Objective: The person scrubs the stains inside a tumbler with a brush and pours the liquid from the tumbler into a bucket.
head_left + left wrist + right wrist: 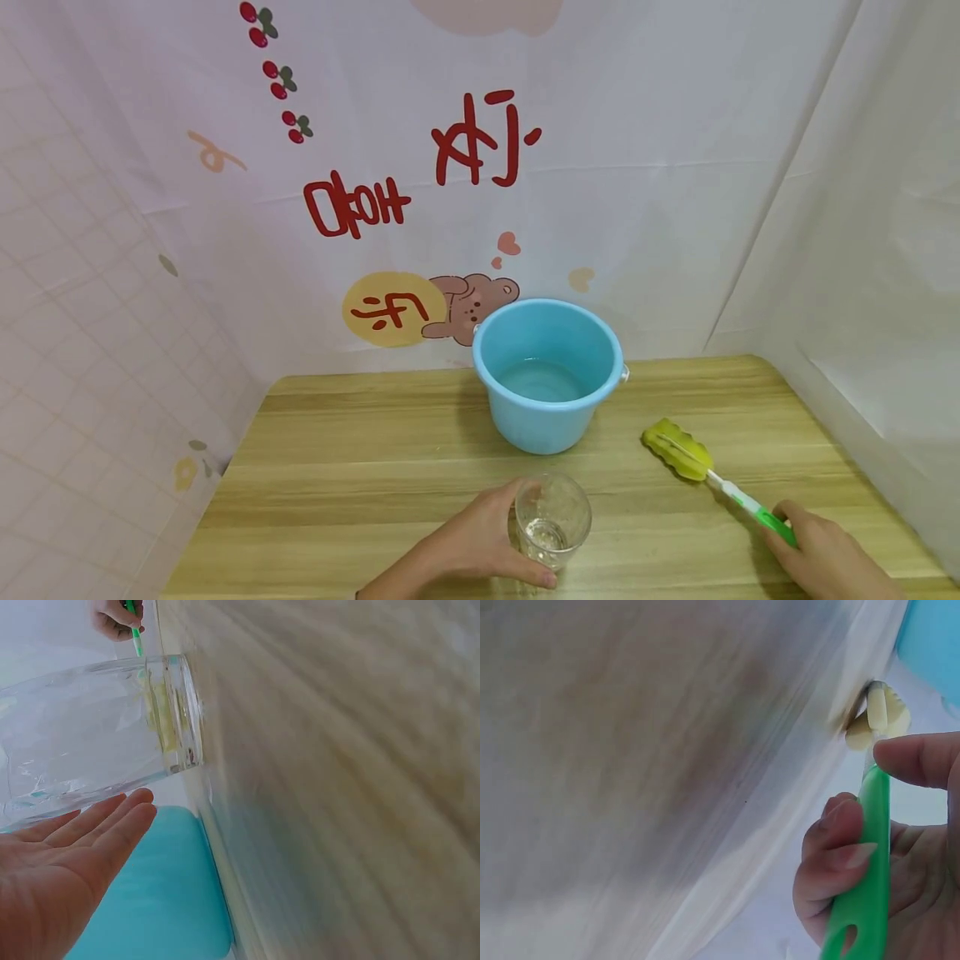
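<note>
A clear glass (553,525) stands upright on the wooden table, and my left hand (480,537) is spread around its left side, thumb in front and fingers behind. In the left wrist view that hand (75,862) has nearly straight fingers beside the glass (82,735); firm contact cannot be told. My right hand (828,554) holds the green handle of a brush (738,497) with a yellow sponge head, which lies toward the bucket side. The right wrist view shows its fingers curled round the green handle (874,817), thumb near the white neck.
A light blue bucket (543,429) with some liquid inside stands at the back of the table (337,467), beyond the glass and left of the sponge head. White printed cloth (645,208) hangs behind the table and along both sides.
</note>
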`<state>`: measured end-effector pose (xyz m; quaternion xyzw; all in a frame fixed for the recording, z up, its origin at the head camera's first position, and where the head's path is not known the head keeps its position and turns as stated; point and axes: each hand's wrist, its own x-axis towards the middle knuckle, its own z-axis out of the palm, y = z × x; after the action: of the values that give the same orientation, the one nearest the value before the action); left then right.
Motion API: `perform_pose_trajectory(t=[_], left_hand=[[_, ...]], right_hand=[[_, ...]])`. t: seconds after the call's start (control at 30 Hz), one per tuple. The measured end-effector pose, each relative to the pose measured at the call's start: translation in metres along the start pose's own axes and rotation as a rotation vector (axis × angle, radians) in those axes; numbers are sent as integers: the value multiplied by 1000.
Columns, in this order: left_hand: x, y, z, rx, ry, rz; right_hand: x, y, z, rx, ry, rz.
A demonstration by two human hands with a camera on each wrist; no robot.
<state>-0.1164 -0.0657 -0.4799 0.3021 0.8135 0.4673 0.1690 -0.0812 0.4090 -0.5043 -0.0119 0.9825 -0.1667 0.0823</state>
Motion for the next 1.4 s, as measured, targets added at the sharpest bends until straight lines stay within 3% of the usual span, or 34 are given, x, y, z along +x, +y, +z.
perform_pose_trajectory(t=[0.43,0.83,1.4], left_hand=[[1,3,5,11,30,-45],[4,3,6,-15,53,-18],[7,-1,7,-31,37,12]], right_hand=[[-1,-3,-2,7,24,14],[2,-7,-4,-85,72,-2],[2,-14,-4,-102,153,-11]])
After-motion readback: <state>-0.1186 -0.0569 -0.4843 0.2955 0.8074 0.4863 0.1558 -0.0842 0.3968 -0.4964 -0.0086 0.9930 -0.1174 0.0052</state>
